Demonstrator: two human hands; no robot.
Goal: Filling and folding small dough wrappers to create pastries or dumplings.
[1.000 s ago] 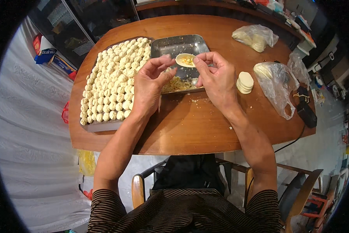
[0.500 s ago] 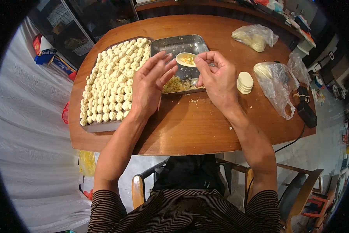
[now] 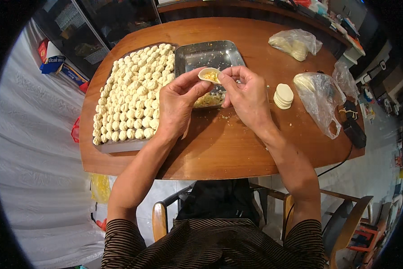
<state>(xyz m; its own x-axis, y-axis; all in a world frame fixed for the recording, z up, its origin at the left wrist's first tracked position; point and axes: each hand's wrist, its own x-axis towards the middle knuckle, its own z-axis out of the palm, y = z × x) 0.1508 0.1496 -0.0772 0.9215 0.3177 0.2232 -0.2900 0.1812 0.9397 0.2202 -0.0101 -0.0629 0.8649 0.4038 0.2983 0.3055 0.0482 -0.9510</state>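
Between both hands is a round, pale dough wrapper (image 3: 209,75) with yellowish crumbly filling in its hollow. My left hand (image 3: 180,101) pinches its left edge between thumb and fingers. The right edge is gripped by my right hand (image 3: 245,92), its thumb in front. Below and behind the wrapper lies a metal tray (image 3: 210,49), with loose filling (image 3: 209,100) at its near end; my hands hide part of it. On the left, a wide tray of pleated dumplings (image 3: 130,96) stands beside my left hand. A short stack of flat wrappers (image 3: 283,96) sits right of my right hand.
Two clear plastic bags hold pale dough, one at the far right (image 3: 295,44) and one nearer (image 3: 316,101). A black box with a cord (image 3: 354,132) rests at the table's right edge. Crumbs dot the wooden table (image 3: 201,157). A chair (image 3: 345,228) stands at lower right.
My left hand, open and apart before, has closed on the wrapper's left edge. The wrapper has shifted slightly left and its rim is curved up. The metal tray sits marginally further right.
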